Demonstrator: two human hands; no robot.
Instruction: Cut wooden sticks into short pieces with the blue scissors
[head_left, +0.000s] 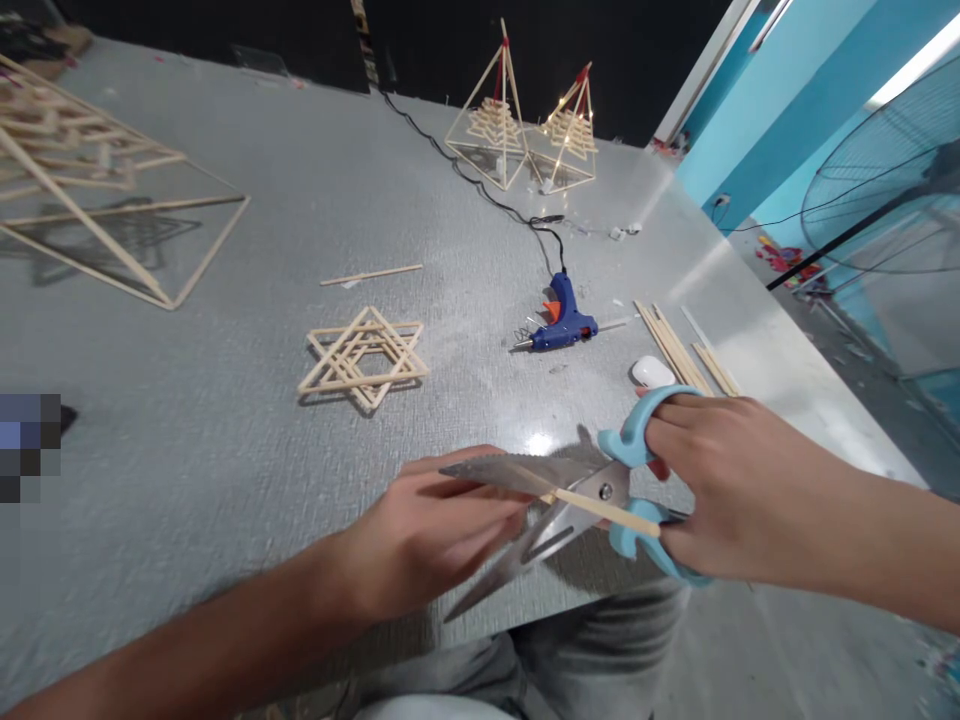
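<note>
Light blue-handled scissors are held by my right hand, its fingers through the loops and the blades spread apart. Between the blades lies a thin wooden stick. My left hand grips the stick's other end, partly hidden behind the upper blade. Beyond my left hand, a star-shaped frame of wooden sticks rests on the grey table. One more loose stick lies behind the star.
A blue glue gun with a black cable lies mid-table. Near my right hand are a white rounded object and wooden sticks. Two pyramid frames stand at the back; a larger frame is left. A fan stands right.
</note>
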